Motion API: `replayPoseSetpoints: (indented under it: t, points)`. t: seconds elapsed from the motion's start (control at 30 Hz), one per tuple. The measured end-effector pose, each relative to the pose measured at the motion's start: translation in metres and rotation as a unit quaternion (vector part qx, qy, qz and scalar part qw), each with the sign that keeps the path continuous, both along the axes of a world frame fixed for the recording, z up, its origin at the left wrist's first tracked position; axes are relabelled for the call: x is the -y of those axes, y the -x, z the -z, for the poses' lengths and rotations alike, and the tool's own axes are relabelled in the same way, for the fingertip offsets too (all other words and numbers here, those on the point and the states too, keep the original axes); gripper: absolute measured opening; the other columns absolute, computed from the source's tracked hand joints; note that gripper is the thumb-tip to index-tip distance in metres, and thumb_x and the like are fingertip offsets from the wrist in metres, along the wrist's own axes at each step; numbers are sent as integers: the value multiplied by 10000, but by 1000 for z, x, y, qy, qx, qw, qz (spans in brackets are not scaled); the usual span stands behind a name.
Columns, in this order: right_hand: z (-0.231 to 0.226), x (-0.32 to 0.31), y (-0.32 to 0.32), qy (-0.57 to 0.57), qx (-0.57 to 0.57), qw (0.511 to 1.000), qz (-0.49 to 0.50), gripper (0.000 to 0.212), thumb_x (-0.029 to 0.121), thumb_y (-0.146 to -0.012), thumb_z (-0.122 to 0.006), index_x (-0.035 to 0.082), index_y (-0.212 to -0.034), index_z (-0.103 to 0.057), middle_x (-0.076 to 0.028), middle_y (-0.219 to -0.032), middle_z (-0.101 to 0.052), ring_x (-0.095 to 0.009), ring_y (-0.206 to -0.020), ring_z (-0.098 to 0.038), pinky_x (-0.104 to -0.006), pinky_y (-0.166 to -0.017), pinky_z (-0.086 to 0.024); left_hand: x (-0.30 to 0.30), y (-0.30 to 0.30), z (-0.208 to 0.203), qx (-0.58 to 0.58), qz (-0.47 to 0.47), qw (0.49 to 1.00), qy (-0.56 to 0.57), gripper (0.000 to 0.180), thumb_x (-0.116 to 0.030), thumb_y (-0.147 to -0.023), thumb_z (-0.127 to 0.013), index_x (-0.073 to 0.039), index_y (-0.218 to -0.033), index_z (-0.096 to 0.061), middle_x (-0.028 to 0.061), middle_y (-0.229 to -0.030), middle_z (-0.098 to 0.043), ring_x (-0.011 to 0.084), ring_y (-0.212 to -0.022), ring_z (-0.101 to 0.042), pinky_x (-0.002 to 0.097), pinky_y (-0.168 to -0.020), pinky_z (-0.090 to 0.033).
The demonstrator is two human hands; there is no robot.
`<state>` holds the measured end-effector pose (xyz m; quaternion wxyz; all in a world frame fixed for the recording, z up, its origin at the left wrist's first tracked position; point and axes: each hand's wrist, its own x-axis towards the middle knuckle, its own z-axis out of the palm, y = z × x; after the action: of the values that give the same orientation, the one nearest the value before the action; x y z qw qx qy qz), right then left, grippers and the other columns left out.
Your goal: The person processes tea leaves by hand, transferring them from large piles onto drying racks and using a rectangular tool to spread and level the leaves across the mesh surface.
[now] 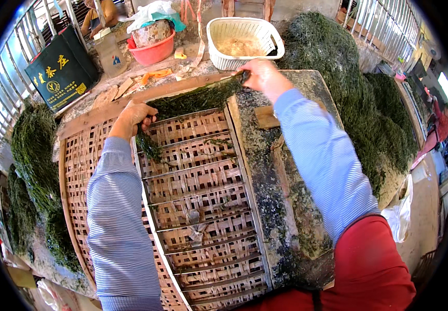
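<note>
A dark green bundle of seaweed [195,99] stretches between my two hands across the far end of a narrow slatted frame [203,178]. My left hand [132,118] is closed on its left end, with a loose tuft hanging below onto the frame. At the far right corner of the frame, my right hand [262,78] is closed on the other end, where a dark bit shows at the fingertips. The frame rests on a woven bamboo tray [87,163]. A few seaweed strands lie on the upper slats.
Seaweed heaps stand at right [333,83] and left [40,155]. Behind are a white plastic basket [219,57], a red basin [154,53] and a dark green bag [61,67]. A stained board [265,207] lies right of the frame. Other people show at the far edges.
</note>
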<state>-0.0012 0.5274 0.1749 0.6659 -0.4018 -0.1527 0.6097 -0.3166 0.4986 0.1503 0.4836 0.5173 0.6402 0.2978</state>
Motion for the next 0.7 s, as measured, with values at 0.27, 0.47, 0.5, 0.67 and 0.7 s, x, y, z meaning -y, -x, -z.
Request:
replayPoseSetpoints:
  t: [0.27,0.47,0.5,0.67,0.7]
  points:
    - [-21,47,19,-187,888,420,3,213,238,-794,-605,31,-843,-609,-135,-858,-639,-234,-792,-627,-362,-736,-513,-8,-12,5,-178,17,983,-49,240,-104,-760,-588,7,-555,-531,48,-477,-500,127,-354,-427,285,-353,-356]
    - [51,30,99,-215,825,521,-38,222,249,-800,-618,28,-779,-636,-150,-816,-641,-312,-805,-617,-406,-741,-502,-4,-12,8,-197,-16,978,-70,233,-125,-741,-613,34,-585,-545,81,-539,-549,157,-448,-526,299,-444,-459]
    - [51,32,105,-170,826,535,-52,229,257,-798,-623,30,-820,-649,-151,-829,-645,-314,-832,-622,-416,-741,-502,-3,-10,9,-192,-19,979,-73,226,-122,-741,-611,38,-594,-548,83,-538,-547,156,-449,-527,299,-448,-464]
    - [55,40,105,-134,837,528,-55,241,268,-790,-633,33,-838,-653,-162,-829,-645,-323,-824,-626,-412,-734,-506,7,-11,13,-192,1,979,-72,206,-91,-738,-600,57,-604,-547,91,-553,-560,159,-442,-531,300,-432,-472]
    - [59,43,104,-133,838,526,-50,241,269,-789,-634,35,-840,-654,-164,-828,-646,-324,-822,-627,-411,-732,-507,8,-11,16,-175,-5,982,-70,205,-89,-738,-599,58,-605,-545,92,-551,-560,162,-437,-532,299,-429,-472]
